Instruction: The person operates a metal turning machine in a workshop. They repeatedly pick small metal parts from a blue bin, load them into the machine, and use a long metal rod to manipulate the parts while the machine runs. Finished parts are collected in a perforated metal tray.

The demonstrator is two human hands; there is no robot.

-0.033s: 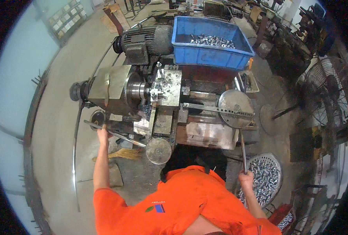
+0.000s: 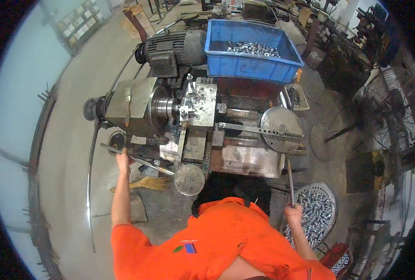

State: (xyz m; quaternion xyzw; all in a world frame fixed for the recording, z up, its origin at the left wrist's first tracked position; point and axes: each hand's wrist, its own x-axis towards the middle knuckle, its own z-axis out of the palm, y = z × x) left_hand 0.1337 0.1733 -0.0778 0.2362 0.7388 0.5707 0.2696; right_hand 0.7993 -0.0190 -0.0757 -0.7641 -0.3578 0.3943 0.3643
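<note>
My left hand (image 2: 123, 161) is closed around a long metal lever (image 2: 155, 167), which runs to a round disc (image 2: 189, 180) at the front of a small lathe. Down at the right, my right hand (image 2: 293, 213) grips the lower end of another lever (image 2: 290, 182); this one rises to a larger round plate (image 2: 281, 122). A flat bar with a row of holes (image 2: 249, 129) crosses that plate. Between the levers sits the lathe's tool block (image 2: 200, 105), littered with metal chips, close against the spindle chuck (image 2: 161, 108). Any workpiece there is too small to make out.
A blue bin (image 2: 254, 67) of small metal parts stands behind the lathe, beside a motor (image 2: 177, 49). Near my right hand is a perforated basket (image 2: 326, 196) full of metal parts. A straw broom (image 2: 149, 183) lies below the left lever; a fan (image 2: 389, 109) stands far right.
</note>
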